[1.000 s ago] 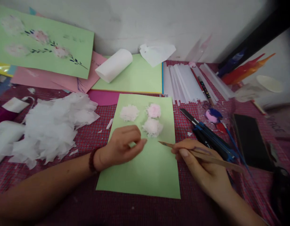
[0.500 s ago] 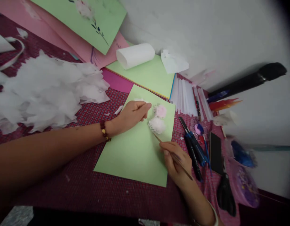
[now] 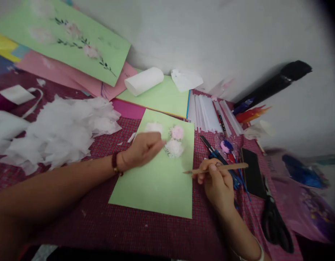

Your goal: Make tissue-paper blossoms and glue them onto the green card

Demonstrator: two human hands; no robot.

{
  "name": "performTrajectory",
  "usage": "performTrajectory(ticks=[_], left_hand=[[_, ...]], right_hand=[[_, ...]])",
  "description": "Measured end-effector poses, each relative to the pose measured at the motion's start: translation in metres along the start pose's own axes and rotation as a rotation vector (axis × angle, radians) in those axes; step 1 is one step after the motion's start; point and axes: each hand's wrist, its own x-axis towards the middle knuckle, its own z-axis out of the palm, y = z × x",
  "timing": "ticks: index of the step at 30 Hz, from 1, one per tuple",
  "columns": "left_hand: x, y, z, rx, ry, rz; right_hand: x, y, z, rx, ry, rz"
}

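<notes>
A light green sheet of paper (image 3: 156,192) lies on the checked tablecloth. On its upper right are a pink fluffy paper flower (image 3: 177,132) and, just below, a white fluffy one (image 3: 174,148). A further pale tuft (image 3: 153,127) shows at the upper left of the sheet. My left hand (image 3: 140,150) is over the sheet's left half with curled fingers, thumb toward the white flower; whatever it may hold is hidden. My right hand (image 3: 218,181) grips a thin wooden stick (image 3: 238,166), its pointed tip over the sheet's right side, apart from the flowers.
Crumpled white tissue (image 3: 66,127) is heaped on the left. Behind are a white paper roll (image 3: 144,80) and a green sheet with a flower branch (image 3: 102,47). To the right lie a cutter (image 3: 207,143), white strips (image 3: 204,112), a dark phone-like slab (image 3: 253,172) and black-handled scissors (image 3: 276,224).
My right hand has moved right and turned the stick from slanting beside the white flower to nearly level, its tip now away from the flower. The view has shifted slightly.
</notes>
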Motion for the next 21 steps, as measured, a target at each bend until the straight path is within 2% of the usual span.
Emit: performTrajectory(ticks=[2, 3, 8, 11, 13, 17, 19, 21], left_hand=[[-0.004, 0.002, -0.002, 0.083, -0.154, 0.225], [-0.005, 0.003, -0.003, 0.103, -0.194, 0.252], [-0.004, -0.001, -0.007, 0.084, -0.155, 0.051], [-0.002, 0.004, -0.009, 0.109, -0.238, 0.093], [-0.003, 0.016, -0.006, 0.189, -0.365, 0.163], [-0.016, 0.056, 0.008, 0.413, -0.783, 0.222], [-0.028, 0.073, 0.017, 0.531, -0.860, 0.250], [-0.040, 0.083, 0.023, 0.628, -0.839, 0.288]], right_hand=[[0.002, 0.001, -0.001, 0.089, -0.012, 0.112], [0.003, 0.001, -0.001, 0.109, -0.009, 0.143], [0.011, -0.005, -0.004, 0.118, 0.062, 0.108], [0.014, -0.007, -0.008, 0.166, 0.085, 0.135], [0.016, -0.005, -0.012, 0.199, 0.077, 0.184], [0.019, -0.001, -0.021, 0.192, 0.005, 0.246], [0.020, 0.000, -0.024, 0.174, -0.071, 0.259], [0.020, 0.000, -0.025, 0.153, -0.148, 0.240]])
